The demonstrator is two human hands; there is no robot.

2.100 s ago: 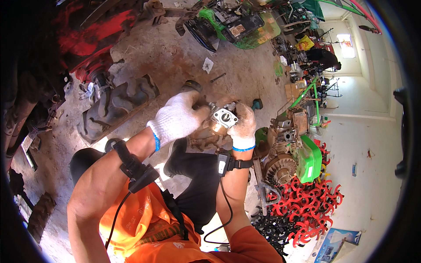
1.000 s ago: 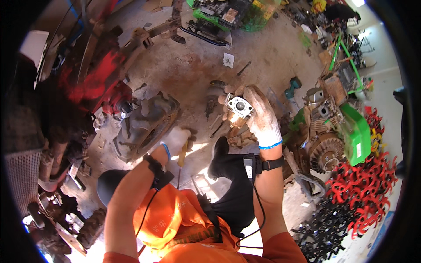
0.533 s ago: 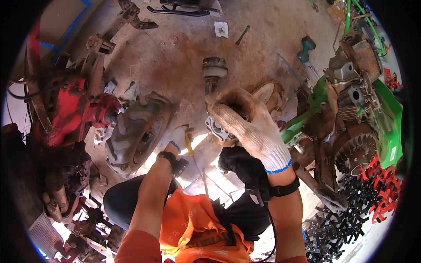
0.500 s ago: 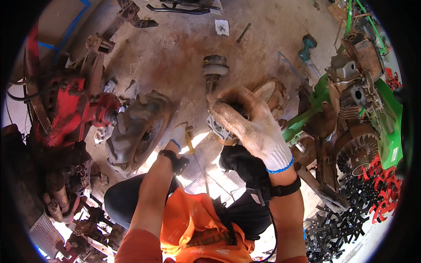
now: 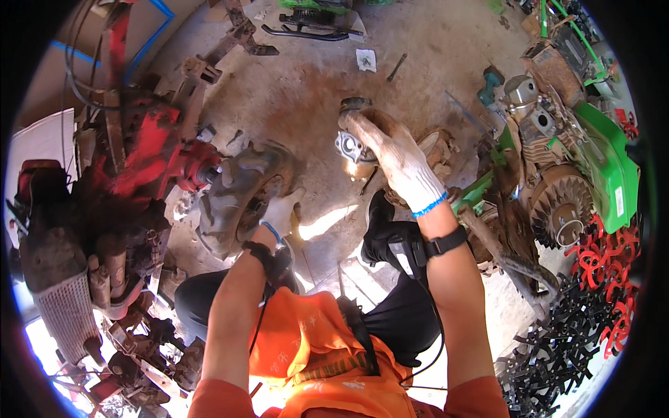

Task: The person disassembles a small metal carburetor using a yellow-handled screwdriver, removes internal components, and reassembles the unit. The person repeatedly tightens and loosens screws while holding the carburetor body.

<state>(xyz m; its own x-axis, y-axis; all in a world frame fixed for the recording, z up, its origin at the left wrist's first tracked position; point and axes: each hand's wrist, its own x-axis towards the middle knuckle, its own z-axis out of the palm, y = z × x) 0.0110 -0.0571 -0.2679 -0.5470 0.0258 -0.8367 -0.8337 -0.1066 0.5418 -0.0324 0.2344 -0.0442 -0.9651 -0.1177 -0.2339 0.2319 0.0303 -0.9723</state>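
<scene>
My right hand [image 5: 401,157], in a white knit glove browned at the fingers, is closed around a carburetor [image 5: 348,145]. The carburetor's silver flange with a round opening faces left, and a brass-coloured bowl [image 5: 359,170] hangs below. A dark round part [image 5: 355,104] shows just beyond the fingers; whether it joins the carburetor I cannot tell. My left hand [image 5: 281,211], gloved in white too, is lower and beside a lugged rubber tyre [image 5: 240,198]. Its fingers are curled on a yellow-handled screwdriver, mostly hidden now.
Red machinery [image 5: 150,150] stands on the left. To the right is a green-framed engine [image 5: 540,125] with a finned flywheel [image 5: 557,202]. Black blades [image 5: 557,348] and red blades [image 5: 606,279] lie piled at lower right. White paper [image 5: 366,60] and a teal power tool [image 5: 490,85] lie farther off.
My right hand has moved up and away from me with the carburetor, baring its flange and brass bowl more. My left hand has turned slightly, and the yellow handle shows less. The whole view has shifted.
</scene>
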